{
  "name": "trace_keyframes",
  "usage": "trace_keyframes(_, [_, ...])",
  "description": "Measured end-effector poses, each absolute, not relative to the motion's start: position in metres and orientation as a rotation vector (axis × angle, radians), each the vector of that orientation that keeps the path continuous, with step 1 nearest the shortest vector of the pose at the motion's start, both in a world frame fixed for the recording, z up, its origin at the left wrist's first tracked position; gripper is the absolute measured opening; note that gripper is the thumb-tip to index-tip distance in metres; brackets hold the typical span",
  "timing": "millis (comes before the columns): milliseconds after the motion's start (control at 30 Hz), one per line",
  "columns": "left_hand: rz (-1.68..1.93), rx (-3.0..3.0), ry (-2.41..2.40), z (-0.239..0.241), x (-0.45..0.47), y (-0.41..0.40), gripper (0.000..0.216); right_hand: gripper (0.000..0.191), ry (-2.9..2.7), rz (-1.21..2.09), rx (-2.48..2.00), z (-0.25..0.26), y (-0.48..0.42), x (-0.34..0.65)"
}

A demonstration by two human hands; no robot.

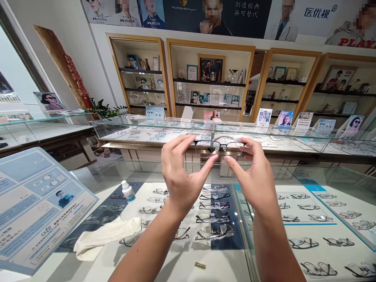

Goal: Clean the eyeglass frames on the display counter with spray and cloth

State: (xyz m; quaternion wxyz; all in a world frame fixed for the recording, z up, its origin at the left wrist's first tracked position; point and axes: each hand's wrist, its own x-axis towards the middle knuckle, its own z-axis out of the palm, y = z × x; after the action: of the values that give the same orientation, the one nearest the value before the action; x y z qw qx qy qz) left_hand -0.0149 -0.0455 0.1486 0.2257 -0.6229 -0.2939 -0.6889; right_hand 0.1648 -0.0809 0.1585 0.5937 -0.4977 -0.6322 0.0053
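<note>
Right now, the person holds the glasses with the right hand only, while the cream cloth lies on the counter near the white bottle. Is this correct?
Not quite: in the head view, the left hand holds the glasses too, together with the right hand. The cream cloth does lie on the counter near the white bottle.

The eyeglasses (224, 146) have clear lenses and a thin dark upper rim. They are held up, nearly level, above the glass counter (226, 260).
</note>
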Motion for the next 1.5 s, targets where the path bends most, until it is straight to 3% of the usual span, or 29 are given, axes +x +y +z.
trace_keyframes(767, [-2.107,-1.877,-0.934,0.149,-0.011,-0.038,0.057,0.051,-1.381,-0.189,-1.130,0.162,-0.089,0.155])
trace_keyframes(1133, [-2.211,-1.959,-0.979,0.149,-0.014,-0.034,0.056,0.047,-1.357,0.177,-0.883,0.163,-0.085,0.154])
trace_keyframes(1367, [-2.238,-2.050,-0.992,0.148,-0.015,-0.032,0.056,0.026,-1.273,0.446,-0.690,0.167,-0.081,0.160])
trace_keyframes(1500, [-2.141,-2.128,-0.915,0.150,-0.017,-0.031,0.055,0.025,-1.228,0.513,-0.689,0.167,-0.073,0.166])
